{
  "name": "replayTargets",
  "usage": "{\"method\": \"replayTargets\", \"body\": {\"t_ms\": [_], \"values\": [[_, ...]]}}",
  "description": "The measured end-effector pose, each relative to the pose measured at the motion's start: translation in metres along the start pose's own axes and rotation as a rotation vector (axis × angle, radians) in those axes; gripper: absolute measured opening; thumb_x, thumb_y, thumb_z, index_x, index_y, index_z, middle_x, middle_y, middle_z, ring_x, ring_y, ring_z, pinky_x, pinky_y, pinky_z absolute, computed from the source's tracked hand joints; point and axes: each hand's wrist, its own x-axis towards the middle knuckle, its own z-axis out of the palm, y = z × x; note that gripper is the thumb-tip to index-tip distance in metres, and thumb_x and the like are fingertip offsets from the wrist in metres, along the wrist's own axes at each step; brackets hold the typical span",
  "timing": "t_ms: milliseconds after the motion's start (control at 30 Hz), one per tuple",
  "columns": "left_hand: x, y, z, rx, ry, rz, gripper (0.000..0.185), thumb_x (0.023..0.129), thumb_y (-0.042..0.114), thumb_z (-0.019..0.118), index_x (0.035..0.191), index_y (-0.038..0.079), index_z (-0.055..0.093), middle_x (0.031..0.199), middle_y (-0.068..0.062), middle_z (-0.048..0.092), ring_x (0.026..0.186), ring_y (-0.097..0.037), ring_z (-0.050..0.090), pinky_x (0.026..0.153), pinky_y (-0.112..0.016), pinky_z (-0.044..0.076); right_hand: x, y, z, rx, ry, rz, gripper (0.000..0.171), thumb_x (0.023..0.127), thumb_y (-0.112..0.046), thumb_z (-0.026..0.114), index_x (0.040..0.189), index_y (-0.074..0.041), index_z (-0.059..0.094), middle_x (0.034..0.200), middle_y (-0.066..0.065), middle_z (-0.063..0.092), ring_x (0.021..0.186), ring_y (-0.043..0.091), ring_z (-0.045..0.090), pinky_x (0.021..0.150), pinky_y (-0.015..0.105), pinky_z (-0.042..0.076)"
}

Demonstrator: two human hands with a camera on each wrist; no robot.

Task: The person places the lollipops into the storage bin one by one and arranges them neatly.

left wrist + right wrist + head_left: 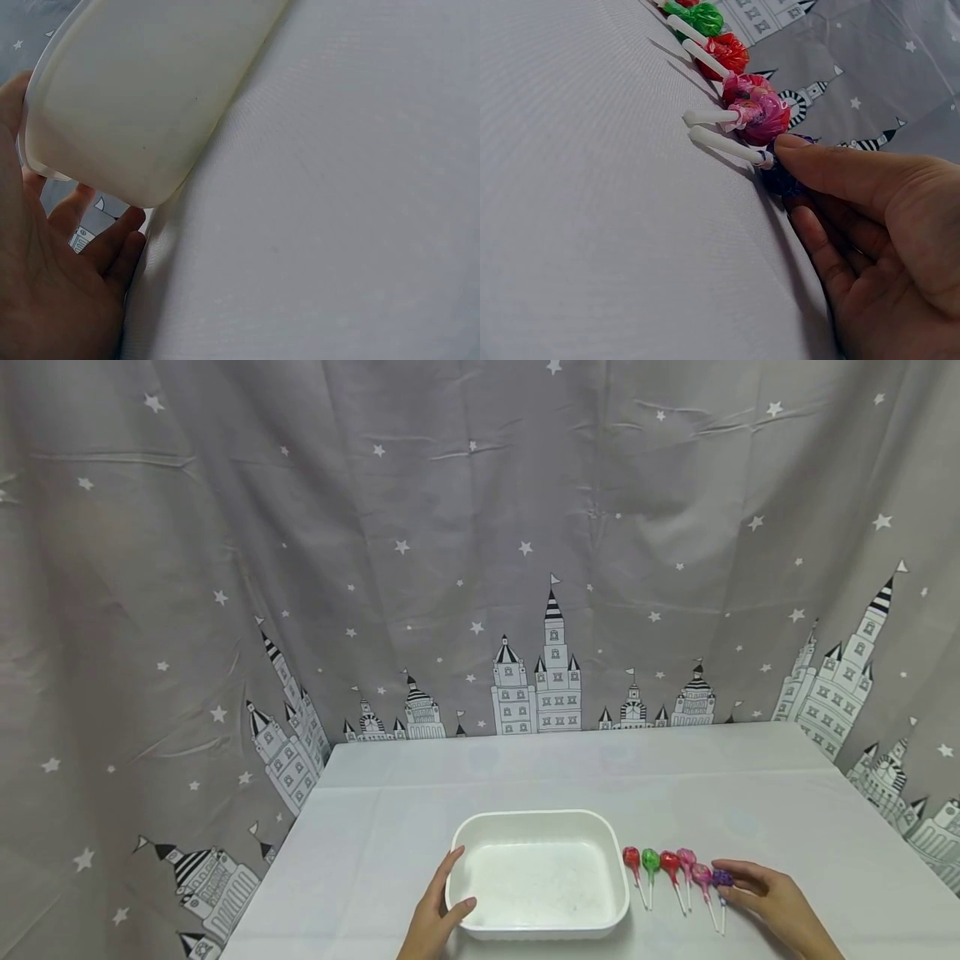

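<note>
Under my right hand lies the purple lollipop, last in the row; my thumb and fingers are closing on its wrapped head, touching it, though I cannot tell whether the pinch is yet firm. Its white stick points away from my palm and lies flat on the cloth. To lift it well, I judge I should grip the head from both sides and raise it straight, since the two pink lollipops sit just beside it and would be knocked by a sideways drag. Beyond those, further from my right hand, come a red lollipop, a green lollipop and another red one, all close together with sticks toward me.

Past the row stands the white tray, and my left hand steadies its near corner, thumb on the rim and relaxed fingers against the outer wall. A light hold should keep it from sliding.

Part of the purple head is covered by my own fingers, so its wrapper is hard to read. My left wrist's view shows only the tray's outer side, not its inside, and both forearms are cut off at the lower edge of the head view. Beyond the table hangs a grey curtain printed with castles.
</note>
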Motion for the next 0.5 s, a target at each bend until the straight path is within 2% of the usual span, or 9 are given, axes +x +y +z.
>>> {"method": "replayTargets", "body": {"t_ms": [233,367,433,500], "values": [[0.0000,-0.0006,-0.0006,-0.006,0.003,0.012,0.067,0.083,0.029,0.066,0.142,0.026,0.035,0.150,-0.021,0.016,0.133,-0.044,0.017,0.104,-0.056,0.023,-0.0002,-0.0003,0.0002,-0.003,0.003,-0.012,0.051,0.080,-0.032,0.071,0.117,0.002,0.060,0.117,0.017,0.060,0.109,0.032,0.056,0.085,0.033,0.052],[-0.0001,0.0002,-0.0006,-0.008,0.004,0.003,0.067,0.083,0.029,0.066,0.142,0.025,0.035,0.149,-0.022,0.015,0.132,-0.045,0.018,0.103,-0.056,0.024,-0.0009,-0.0006,-0.0001,0.009,-0.004,0.003,0.053,0.080,-0.034,0.071,0.117,0.002,0.060,0.117,0.018,0.060,0.111,0.035,0.054,0.087,0.038,0.050],[-0.0001,0.0007,-0.0004,-0.009,0.004,0.002,0.067,0.083,0.029,0.066,0.142,0.024,0.035,0.149,-0.022,0.015,0.132,-0.045,0.019,0.103,-0.056,0.024,-0.0015,-0.0010,-0.0006,0.013,-0.002,0.020,0.054,0.079,-0.035,0.071,0.117,0.001,0.060,0.117,0.017,0.060,0.109,0.031,0.056,0.087,0.037,0.050],[0.0000,0.0012,-0.0003,-0.011,0.004,0.001,0.067,0.083,0.030,0.065,0.142,0.025,0.035,0.149,-0.022,0.015,0.132,-0.045,0.019,0.103,-0.056,0.024,-0.0016,-0.0013,-0.0021,0.019,-0.004,0.022,0.054,0.079,-0.035,0.071,0.118,0.001,0.060,0.117,0.016,0.061,0.104,0.019,0.060,0.086,0.034,0.051]]}}
